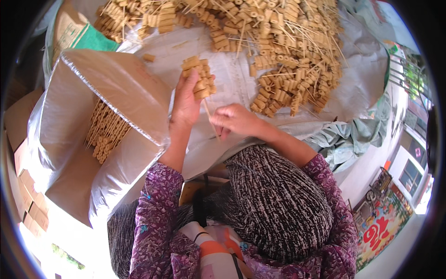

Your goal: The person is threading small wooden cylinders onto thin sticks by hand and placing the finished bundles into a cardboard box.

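My left hand (186,100) is closed around several skewers threaded with tan, tube-like snack pieces (200,79), held over the white sheet. Just to its right, my right hand (233,119) pinches a thin wooden stick (210,114) that slants down from the bunch. Whether that stick belongs to one of the held skewers or is a separate one, I cannot tell. Beyond both hands lies a large heap of the same skewered pieces (297,51). At my left an open cardboard box (130,76) with a clear plastic liner holds stacked skewers (108,132).
A white woven sheet (225,69) covers the work surface, with one loose piece (148,57) near the box. Crumpled green-grey sheeting (357,139) hangs at the right edge. Brown cartons (35,204) are stacked at the far left. My knee (278,200) is close beneath my right forearm.
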{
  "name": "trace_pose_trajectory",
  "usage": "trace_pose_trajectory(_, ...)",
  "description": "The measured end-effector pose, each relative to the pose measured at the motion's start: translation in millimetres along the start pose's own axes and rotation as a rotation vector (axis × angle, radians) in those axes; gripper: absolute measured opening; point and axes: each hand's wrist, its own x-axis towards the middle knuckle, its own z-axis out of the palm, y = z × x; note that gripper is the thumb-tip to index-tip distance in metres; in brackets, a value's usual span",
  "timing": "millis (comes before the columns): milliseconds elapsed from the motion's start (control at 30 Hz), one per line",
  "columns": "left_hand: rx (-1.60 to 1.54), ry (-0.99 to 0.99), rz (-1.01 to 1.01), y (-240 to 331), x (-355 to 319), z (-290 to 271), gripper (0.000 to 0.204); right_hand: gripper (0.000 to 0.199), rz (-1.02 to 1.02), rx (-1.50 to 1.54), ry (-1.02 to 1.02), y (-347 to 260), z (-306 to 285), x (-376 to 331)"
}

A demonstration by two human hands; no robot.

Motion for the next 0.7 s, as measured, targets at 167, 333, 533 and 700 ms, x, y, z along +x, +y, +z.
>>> trace_pose_trajectory(167, -0.013, -0.017, -0.018, 5, -1, -10, 0.051, 0.023, -0.098, -1.004, 1.020, -8, -102, -17)
trace_pose_trajectory(333, -0.032, -0.032, -0.060, 1, -2, -5, 0.052, 0.029, 0.035, -1.615, 1.165, 22, -180, -31)
trace_pose_trajectory(533, -0.032, 0.004, -0.050, 5, -3, -7, 0.052, 0.026, -0.107, -1.422, 0.902, 14, -173, -39)
trace_pose_trajectory(700, -0.051, 0.016, -0.015, 9, -4, -10, 0.047, 0.023, -0.011, -1.066, 0.687, -24, -110, -48)
